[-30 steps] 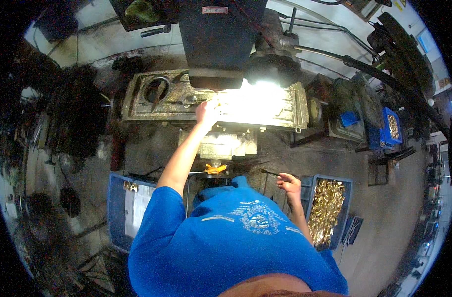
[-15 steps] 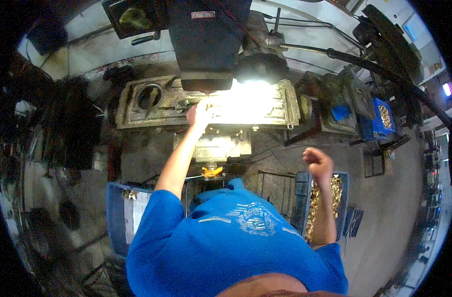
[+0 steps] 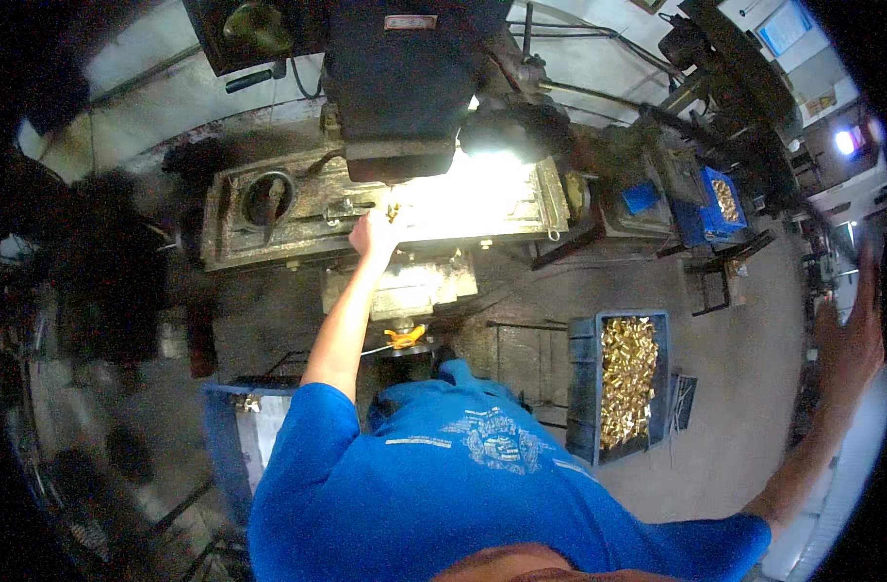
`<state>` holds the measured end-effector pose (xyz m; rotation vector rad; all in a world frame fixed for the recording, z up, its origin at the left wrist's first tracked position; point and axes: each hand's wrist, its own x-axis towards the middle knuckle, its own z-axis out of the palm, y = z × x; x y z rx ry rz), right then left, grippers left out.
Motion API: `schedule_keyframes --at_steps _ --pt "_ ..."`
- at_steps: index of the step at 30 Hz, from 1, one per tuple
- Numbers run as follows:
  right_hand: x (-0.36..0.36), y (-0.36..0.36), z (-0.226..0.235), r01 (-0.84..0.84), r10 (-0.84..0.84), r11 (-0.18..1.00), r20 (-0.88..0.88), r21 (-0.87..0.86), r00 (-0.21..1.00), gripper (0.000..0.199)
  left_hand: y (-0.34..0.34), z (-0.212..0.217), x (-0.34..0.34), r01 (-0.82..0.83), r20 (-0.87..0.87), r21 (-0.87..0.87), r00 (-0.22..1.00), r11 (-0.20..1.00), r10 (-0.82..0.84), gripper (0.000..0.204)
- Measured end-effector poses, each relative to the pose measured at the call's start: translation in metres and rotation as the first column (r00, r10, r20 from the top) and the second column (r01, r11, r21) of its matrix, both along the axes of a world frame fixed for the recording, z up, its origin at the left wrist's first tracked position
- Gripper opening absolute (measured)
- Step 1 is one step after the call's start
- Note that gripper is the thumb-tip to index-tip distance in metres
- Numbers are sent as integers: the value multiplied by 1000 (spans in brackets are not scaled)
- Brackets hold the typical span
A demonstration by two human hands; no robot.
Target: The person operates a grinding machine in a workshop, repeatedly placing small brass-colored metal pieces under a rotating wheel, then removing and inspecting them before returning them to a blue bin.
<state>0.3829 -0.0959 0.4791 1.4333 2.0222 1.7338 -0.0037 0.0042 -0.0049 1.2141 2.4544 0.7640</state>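
My left hand (image 3: pixel 374 236) is at the front of the lit machine table (image 3: pixel 312 209), its fingers closed round a small brass-coloured piece (image 3: pixel 393 210) that shows past the fingertips. The glare of the lamp washes out the table just right of it. My right hand (image 3: pixel 854 325) is raised far out to the right, away from the machine. Its fingers look stretched out and apart, blurred by motion, and I see nothing in them.
A dark machine head (image 3: pixel 405 87) hangs over the table. Right of me stands a blue crate (image 3: pixel 583 388) heaped with brass pieces (image 3: pixel 626 378); another blue crate (image 3: pixel 220 427) is at my left. A smaller blue bin (image 3: pixel 720 225) sits farther right. An orange-wrapped handle (image 3: pixel 405 337) is before me.
My right hand has swung from above the right crate far out to the right, its curled fingers now stretched. My left hand stays at the machine table; the view has shifted slightly.
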Motion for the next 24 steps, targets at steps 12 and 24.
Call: schedule_keyframes --at_steps 12,24 --pt "45 -33 -289 -712 -759 457 -651 -532 -1 29 3 -12 6 -148 -7 40 989 988 148 43" --pt "54 5 -384 -877 -877 348 -445 -332 -180 16 -2 8 6 -250 45 -72 966 966 254 48"
